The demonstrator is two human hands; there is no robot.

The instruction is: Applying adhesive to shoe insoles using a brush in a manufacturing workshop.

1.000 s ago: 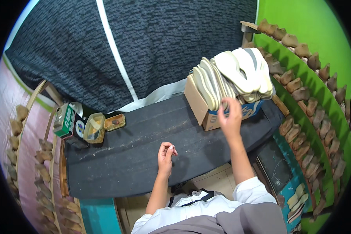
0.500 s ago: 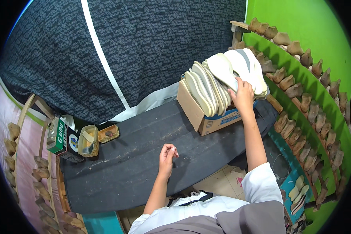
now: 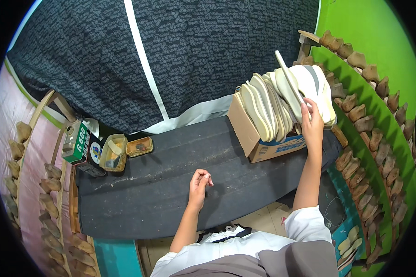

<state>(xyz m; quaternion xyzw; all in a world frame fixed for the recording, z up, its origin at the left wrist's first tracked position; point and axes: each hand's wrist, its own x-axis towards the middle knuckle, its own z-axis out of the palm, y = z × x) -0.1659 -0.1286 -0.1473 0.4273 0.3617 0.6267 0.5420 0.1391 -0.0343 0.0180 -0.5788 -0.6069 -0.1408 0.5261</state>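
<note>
My right hand (image 3: 312, 121) reaches to the box and grips the lower end of a cream insole (image 3: 288, 76). This insole is tilted up and shows nearly edge-on above the pile. Packed upright in the cardboard box (image 3: 243, 131) are several more cream insoles (image 3: 258, 108). White insoles (image 3: 316, 87), one with a grey stripe, lie over the box's right side, behind my right hand. Above the near part of the dark-covered table (image 3: 162, 194), my left hand (image 3: 198, 187) is closed with fingers curled. A tiny pale spot shows at its fingertips, too small to name.
A green and black tin (image 3: 81, 147) stands at the table's left end, beside a yellowish tub (image 3: 113, 154) and a shallow tray (image 3: 139, 147). Racks of wooden shoe lasts (image 3: 356, 113) line the right wall, with more lasts (image 3: 51, 203) at left. A patterned dark curtain (image 3: 208, 55) hangs behind.
My right hand has taken hold of an insole and tipped it up from the pile. My left hand keeps its closed pose. The view has shifted slightly, moving the box rightward in the picture.
</note>
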